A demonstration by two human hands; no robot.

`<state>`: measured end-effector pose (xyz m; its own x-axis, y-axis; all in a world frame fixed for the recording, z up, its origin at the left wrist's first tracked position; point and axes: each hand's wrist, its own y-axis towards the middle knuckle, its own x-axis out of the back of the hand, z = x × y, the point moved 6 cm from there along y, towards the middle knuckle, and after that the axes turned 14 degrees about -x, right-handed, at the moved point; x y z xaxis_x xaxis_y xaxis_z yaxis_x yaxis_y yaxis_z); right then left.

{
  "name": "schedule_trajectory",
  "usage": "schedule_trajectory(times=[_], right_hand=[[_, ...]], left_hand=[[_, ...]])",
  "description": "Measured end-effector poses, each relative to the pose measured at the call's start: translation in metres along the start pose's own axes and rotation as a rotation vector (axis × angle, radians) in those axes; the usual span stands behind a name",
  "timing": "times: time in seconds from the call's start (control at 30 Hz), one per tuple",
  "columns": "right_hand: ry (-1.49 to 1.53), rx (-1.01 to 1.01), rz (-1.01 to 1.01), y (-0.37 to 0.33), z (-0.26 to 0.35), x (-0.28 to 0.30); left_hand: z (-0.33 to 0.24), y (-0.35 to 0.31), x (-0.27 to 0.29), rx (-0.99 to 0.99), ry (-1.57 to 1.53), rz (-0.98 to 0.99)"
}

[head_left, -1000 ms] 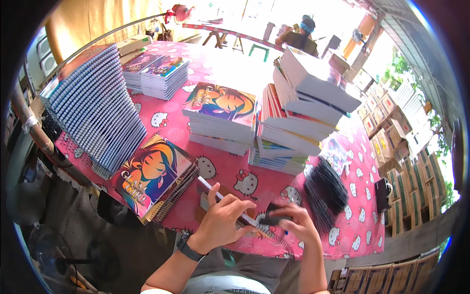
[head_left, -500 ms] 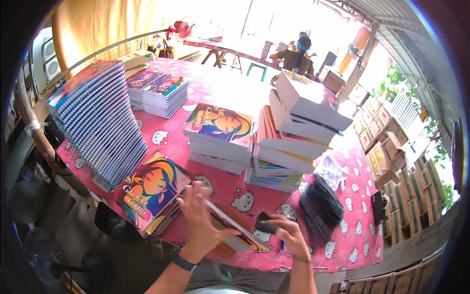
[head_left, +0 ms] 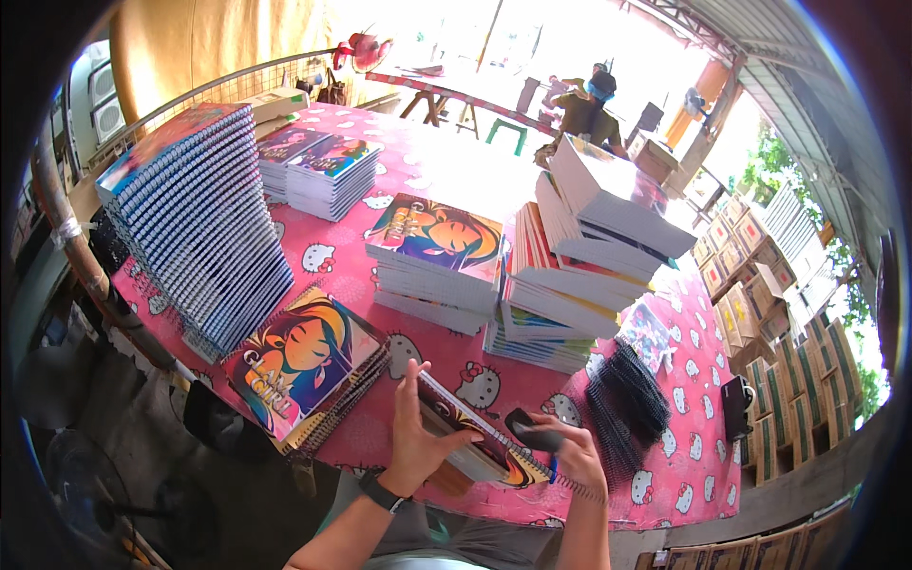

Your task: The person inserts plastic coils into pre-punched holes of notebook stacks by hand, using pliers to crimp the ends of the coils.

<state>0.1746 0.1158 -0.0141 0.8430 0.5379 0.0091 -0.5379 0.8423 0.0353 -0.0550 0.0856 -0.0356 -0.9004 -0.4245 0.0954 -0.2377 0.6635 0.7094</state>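
Note:
My left hand [head_left: 418, 445] grips a notebook [head_left: 472, 435] that stands on its edge at the table's front, its thumb lying across the cover. A row of holes lines the upper edge. From the notebook's right end a thin dark spiral coil [head_left: 582, 490] sticks out below my right hand [head_left: 577, 460]. That hand is closed round a small black block [head_left: 533, 430], held close to the holed edge; its exact kind is unclear. Left of my left hand lies a short stack of coil-bound notebooks [head_left: 306, 363] with a colourful illustrated cover.
Tall spiral-bound stacks [head_left: 204, 223] lean at the left. Unbound book stacks [head_left: 437, 247] and a high uneven pile [head_left: 579, 256] stand beyond my hands. Black coils [head_left: 627, 399] lie at the right on the pink tablecloth [head_left: 655, 494]. A person [head_left: 589, 114] sits farther back.
My left hand's spread fingers have drawn together along the notebook. The coil's loose stretch beyond the notebook looks shorter. The whole view has shifted slightly.

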Motion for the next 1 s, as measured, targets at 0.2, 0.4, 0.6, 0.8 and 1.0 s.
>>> schedule_trajectory(times=[0.2,0.4,0.6,0.8,1.0], right_hand=[[-0.344,-0.147,-0.043,0.016,0.008,-0.007],[-0.814,-0.198,-0.182,0.035,0.02,-0.011],[-0.628,-0.127,-0.091,0.038,0.024,-0.015],[-0.049,-0.044,0.137,0.038,0.022,-0.019],[0.019,-0.148,0.116,0.047,-0.003,-0.008]], left_hand=[[0.004,0.002,0.001,-0.028,0.061,0.016],[0.003,0.002,0.0,-0.012,0.069,0.063],[0.007,-0.003,-0.001,-0.008,0.036,0.065],[0.005,0.0,-0.004,-0.008,0.023,0.07],[0.003,-0.003,-0.003,-0.018,0.001,0.08]])
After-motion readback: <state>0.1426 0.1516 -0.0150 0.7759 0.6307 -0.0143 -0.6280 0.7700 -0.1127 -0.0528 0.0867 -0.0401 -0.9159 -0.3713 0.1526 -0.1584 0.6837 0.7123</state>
